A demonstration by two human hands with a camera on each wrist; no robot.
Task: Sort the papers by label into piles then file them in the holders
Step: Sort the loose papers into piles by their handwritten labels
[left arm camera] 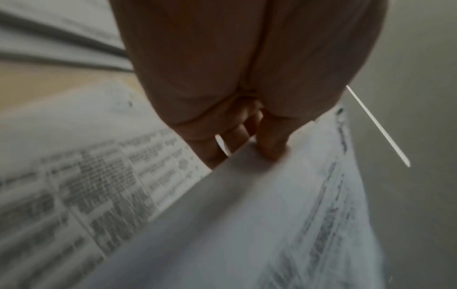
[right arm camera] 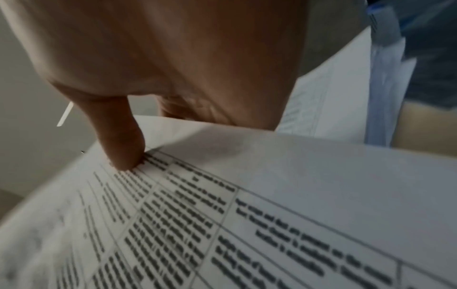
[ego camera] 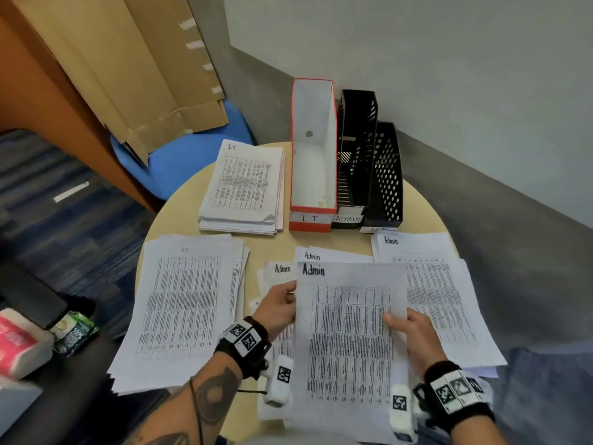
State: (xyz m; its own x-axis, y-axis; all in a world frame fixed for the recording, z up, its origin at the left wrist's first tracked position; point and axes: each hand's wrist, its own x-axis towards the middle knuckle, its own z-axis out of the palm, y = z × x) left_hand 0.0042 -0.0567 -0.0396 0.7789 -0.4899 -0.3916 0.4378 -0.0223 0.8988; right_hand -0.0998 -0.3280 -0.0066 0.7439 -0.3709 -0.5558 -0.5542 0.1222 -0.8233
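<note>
Admin sheet: lifted over the desk, above loose Admin papers.
Left hand: fingers pinch its left edge.
Right hand: thumb on top, pinching the right edge.
Handling: light, floppy, crease-prone; best held by opposite edges.

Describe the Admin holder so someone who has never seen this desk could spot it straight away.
On the round table, three holders stand in a row at the far edge by the wall. The Admin holder is the middle one, between the orange-and-white IT box and a shorter black holder. It alone is tall, black and slatted, with a white ADMIN label at its base.
</note>
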